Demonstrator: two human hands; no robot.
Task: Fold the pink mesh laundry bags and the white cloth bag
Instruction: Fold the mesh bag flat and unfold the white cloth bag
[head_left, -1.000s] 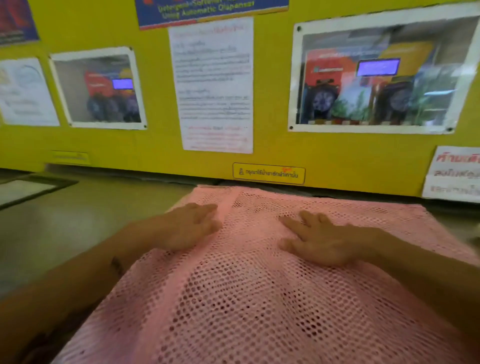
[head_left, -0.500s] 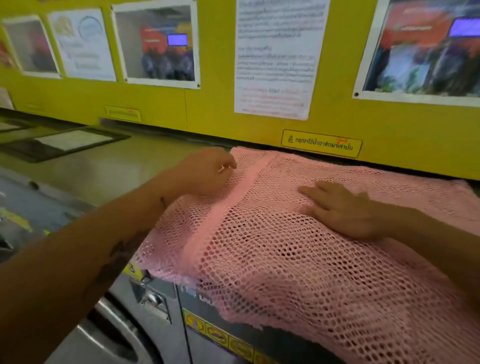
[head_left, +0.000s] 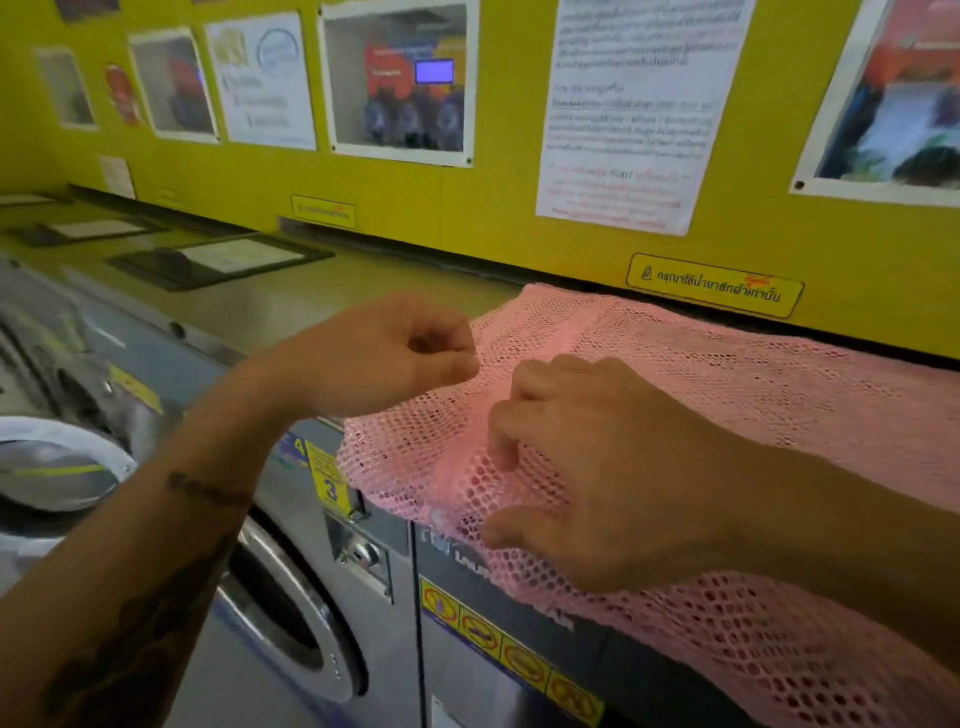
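A pink mesh laundry bag (head_left: 727, 405) lies spread over the top of a washing machine, its near edge hanging over the front panel. My left hand (head_left: 384, 358) pinches the bag's left edge near the far corner, fingers curled closed. My right hand (head_left: 587, 478) grips the mesh at the near left corner, bunching it between fingers and thumb. No white cloth bag shows in this view.
The washing machine top (head_left: 291, 296) runs left along a yellow wall (head_left: 488, 208) covered with posters. A black-framed sheet (head_left: 223, 257) lies on the top further left. Round machine doors (head_left: 291, 613) sit below the front edge.
Both hands went from lying flat on the mesh to gripping its left edge. My right hand moved left and nearer to the corner. The view has swung left and down.
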